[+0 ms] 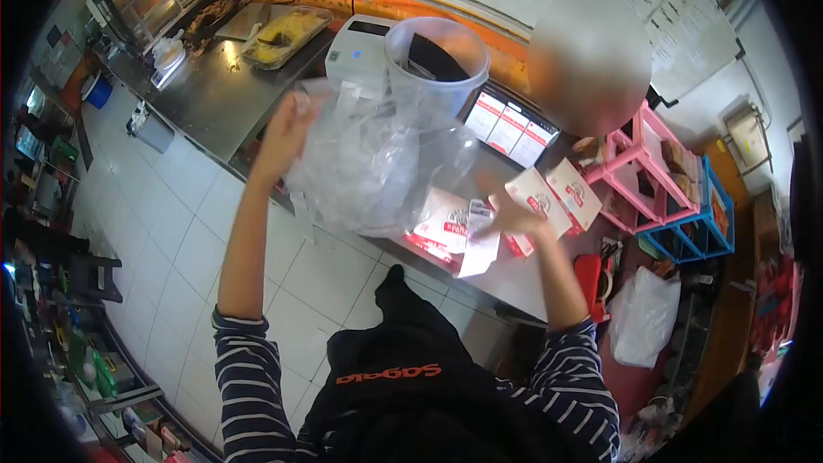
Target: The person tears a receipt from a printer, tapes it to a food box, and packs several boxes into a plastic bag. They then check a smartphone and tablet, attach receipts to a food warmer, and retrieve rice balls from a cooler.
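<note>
My left hand is closed on the upper edge of a clear plastic bag, which hangs spread out over the counter's front edge. Beneath the bag's right side sits a white and red printed carton, with a white printed slip at its right side. Over that slip hovers my right hand, slightly blurred, its fingers apart and pointing left. Two similar cartons stand just beyond it, a nearer one and a farther one.
Behind the bag are a white printer and a translucent bucket. A tablet leans nearby. Pink and blue racks stand right, above a white plastic bag. A food tray lies back left. A person is across the counter.
</note>
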